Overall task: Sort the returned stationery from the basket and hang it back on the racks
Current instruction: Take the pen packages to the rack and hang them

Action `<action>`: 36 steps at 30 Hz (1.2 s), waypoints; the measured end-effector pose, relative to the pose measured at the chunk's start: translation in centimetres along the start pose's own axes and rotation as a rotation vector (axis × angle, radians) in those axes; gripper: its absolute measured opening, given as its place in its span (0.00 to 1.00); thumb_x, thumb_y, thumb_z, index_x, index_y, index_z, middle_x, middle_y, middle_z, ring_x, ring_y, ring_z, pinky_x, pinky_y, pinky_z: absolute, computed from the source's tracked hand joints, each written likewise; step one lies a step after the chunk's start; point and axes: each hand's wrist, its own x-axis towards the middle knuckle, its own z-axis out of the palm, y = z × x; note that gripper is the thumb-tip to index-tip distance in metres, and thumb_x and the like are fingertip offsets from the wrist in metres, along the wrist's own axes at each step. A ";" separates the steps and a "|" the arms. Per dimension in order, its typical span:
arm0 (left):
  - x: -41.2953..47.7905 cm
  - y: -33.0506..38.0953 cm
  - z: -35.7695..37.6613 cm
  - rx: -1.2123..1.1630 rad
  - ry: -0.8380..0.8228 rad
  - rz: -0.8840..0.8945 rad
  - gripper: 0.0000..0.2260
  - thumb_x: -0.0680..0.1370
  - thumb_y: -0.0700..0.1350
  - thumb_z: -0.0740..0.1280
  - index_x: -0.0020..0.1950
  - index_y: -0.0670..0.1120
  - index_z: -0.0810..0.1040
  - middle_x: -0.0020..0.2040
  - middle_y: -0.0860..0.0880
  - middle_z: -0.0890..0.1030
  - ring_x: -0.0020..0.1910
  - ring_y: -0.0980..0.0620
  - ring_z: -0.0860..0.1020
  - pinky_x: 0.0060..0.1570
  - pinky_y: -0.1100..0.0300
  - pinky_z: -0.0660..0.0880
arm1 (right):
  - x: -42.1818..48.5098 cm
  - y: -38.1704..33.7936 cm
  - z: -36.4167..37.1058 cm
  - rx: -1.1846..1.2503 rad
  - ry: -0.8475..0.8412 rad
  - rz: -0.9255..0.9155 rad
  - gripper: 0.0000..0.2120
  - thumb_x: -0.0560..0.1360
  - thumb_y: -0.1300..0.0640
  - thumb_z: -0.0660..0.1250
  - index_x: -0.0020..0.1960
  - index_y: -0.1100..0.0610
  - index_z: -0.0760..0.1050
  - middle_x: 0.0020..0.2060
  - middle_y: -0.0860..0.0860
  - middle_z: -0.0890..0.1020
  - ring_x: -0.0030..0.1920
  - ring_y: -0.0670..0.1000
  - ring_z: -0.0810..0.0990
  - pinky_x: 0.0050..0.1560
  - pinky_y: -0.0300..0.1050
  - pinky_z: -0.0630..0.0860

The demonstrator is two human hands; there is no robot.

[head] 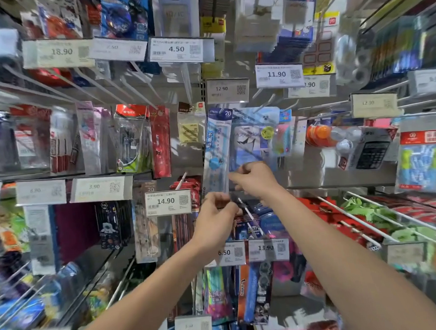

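A long clear packet with a blue 20 cm ruler stands upright in front of the racks at the centre. My right hand pinches its lower right edge. My left hand grips the packet's bottom end from below. The packet's blue header reaches up beside a pale blue card packet that hangs behind it. A bare white hook rod sticks out just under my right wrist. No basket is in view.
Peg racks full of hung stationery fill the view. Price tags read 14.90, 13.90 and 12.90. Long white rods jut out at the lower right. A calculator hangs to the right.
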 end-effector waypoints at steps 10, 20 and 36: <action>-1.1 3.0 0.2 0.297 -0.202 -0.058 0.11 0.79 0.39 0.66 0.59 0.49 0.71 0.47 0.49 0.79 0.38 0.56 0.76 0.38 0.62 0.74 | -5.5 0.7 -4.0 -0.186 -0.103 -0.060 0.07 0.75 0.57 0.70 0.52 0.50 0.81 0.44 0.45 0.84 0.44 0.44 0.83 0.47 0.39 0.78; -4.1 17.1 -1.4 0.634 -0.570 -0.305 0.21 0.82 0.43 0.68 0.73 0.41 0.66 0.66 0.45 0.75 0.63 0.49 0.77 0.61 0.51 0.78 | -11.9 -10.6 -12.1 -0.231 -0.388 0.226 0.19 0.78 0.58 0.72 0.68 0.61 0.75 0.61 0.54 0.81 0.61 0.53 0.80 0.62 0.44 0.77; -9.1 39.4 -10.0 0.835 -0.615 -0.267 0.26 0.81 0.48 0.69 0.77 0.43 0.66 0.72 0.44 0.74 0.68 0.45 0.76 0.64 0.46 0.77 | -18.4 -32.1 -18.6 -0.283 -0.570 0.289 0.22 0.80 0.55 0.70 0.71 0.58 0.71 0.62 0.55 0.77 0.58 0.54 0.78 0.56 0.44 0.74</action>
